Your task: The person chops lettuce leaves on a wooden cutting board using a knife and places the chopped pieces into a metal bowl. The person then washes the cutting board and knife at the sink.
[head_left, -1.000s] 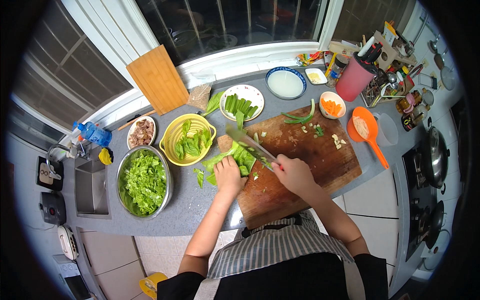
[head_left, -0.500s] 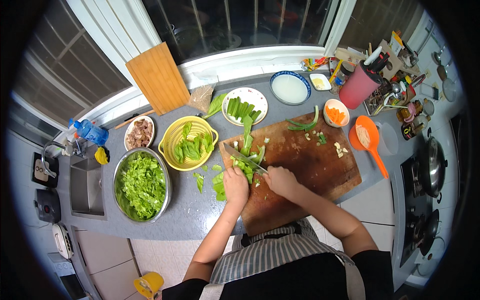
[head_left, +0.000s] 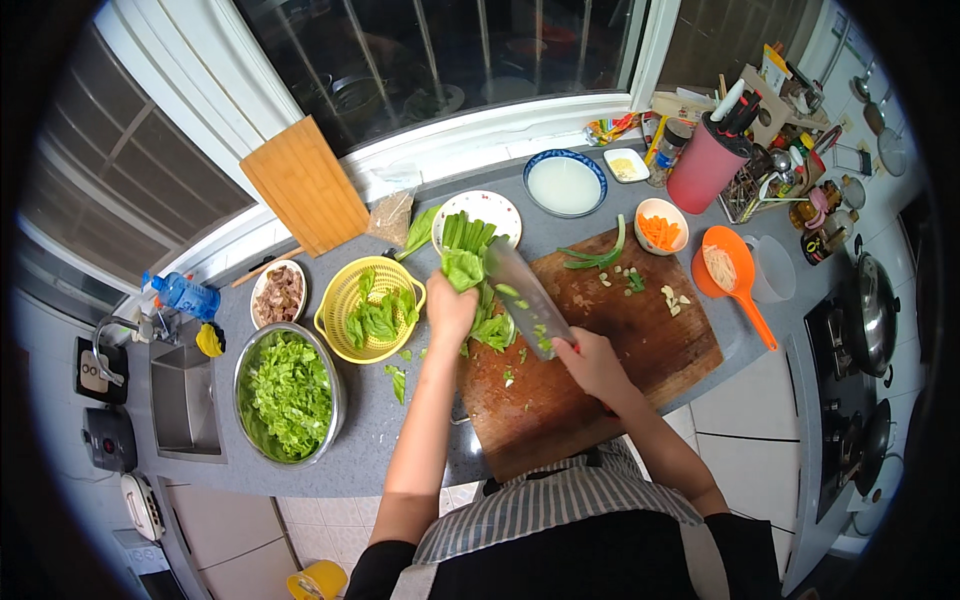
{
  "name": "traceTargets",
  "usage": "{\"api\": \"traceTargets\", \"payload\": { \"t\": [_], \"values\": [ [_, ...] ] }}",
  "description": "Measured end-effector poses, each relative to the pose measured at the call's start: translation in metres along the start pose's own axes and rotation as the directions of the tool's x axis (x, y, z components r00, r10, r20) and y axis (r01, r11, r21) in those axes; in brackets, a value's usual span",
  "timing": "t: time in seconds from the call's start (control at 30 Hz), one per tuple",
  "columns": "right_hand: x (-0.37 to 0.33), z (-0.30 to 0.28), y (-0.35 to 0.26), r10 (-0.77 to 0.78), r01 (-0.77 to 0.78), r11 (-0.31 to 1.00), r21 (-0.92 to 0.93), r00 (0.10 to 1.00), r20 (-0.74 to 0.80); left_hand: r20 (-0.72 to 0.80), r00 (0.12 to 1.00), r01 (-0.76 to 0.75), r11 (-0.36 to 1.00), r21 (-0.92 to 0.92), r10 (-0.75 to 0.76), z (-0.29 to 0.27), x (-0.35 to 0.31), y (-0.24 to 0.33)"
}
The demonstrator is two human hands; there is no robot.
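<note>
My left hand (head_left: 452,310) is closed on a bunch of leafy greens (head_left: 462,269), raised over the left edge of the wooden cutting board (head_left: 640,335). In my right hand (head_left: 598,366) is a broad-bladed kitchen knife (head_left: 522,292). Its blade is tilted with the flat face turned up, and bits of green cling to it. More cut leaves (head_left: 494,330) lie on the board under and beside the blade. The yellow colander (head_left: 322,318) with torn leaves stands just left of my left hand. Behind the greens is a white plate (head_left: 508,213) of green stalk pieces.
A steel bowl (head_left: 337,400) of chopped leaves and a plate of meat (head_left: 278,294) stand at left, near the sink (head_left: 186,400). Scallion (head_left: 597,256) and garlic (head_left: 674,300) lie on the board. Beyond are carrots (head_left: 660,233), an orange strainer (head_left: 748,290) and a knife block (head_left: 708,170).
My left hand has lifted the greens up and away from the board. The knife has come off the greens, and its blade has turned flat side up.
</note>
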State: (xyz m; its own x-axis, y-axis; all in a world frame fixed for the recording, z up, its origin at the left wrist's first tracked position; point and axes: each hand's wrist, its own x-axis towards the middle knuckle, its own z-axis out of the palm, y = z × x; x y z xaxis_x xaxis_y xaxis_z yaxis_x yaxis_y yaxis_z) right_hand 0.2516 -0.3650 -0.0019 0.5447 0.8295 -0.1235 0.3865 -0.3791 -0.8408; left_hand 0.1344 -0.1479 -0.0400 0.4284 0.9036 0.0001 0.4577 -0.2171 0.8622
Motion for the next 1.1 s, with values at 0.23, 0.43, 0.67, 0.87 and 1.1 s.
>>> {"api": "traceTargets", "payload": {
  "t": [0.23, 0.43, 0.67, 0.87, 1.1],
  "values": [
    [-0.016, -0.034, 0.031, 0.107, -0.089, 0.983, 0.16, 0.988, -0.108, 0.214, 0.973, -0.046, 0.846, 0.532, -0.082, 0.063, -0.022, 0.012],
    [-0.015, -0.031, 0.04, 0.08, -0.095, 0.989, -0.115, 0.989, -0.128, 0.292, 0.955, -0.235, 0.724, 0.649, 0.049, 0.05, -0.071, -0.002],
    [0.007, -0.017, 0.028, 0.024, -0.077, 0.931, -0.356, 0.988, -0.151, 0.13, 0.99, -0.128, 0.771, 0.624, 0.059, 0.042, -0.068, -0.014],
    [-0.015, -0.018, 0.035, 0.111, -0.168, 0.949, -0.267, 0.97, -0.215, 0.1, 0.983, 0.085, 0.868, 0.49, -0.153, 0.028, -0.052, -0.009],
    [-0.031, 0.023, 0.05, 0.179, -0.18, 0.973, -0.145, 0.984, -0.022, 0.093, 0.995, 0.0, 0.954, 0.298, -0.029, 0.031, -0.046, 0.0]
  ]
}}
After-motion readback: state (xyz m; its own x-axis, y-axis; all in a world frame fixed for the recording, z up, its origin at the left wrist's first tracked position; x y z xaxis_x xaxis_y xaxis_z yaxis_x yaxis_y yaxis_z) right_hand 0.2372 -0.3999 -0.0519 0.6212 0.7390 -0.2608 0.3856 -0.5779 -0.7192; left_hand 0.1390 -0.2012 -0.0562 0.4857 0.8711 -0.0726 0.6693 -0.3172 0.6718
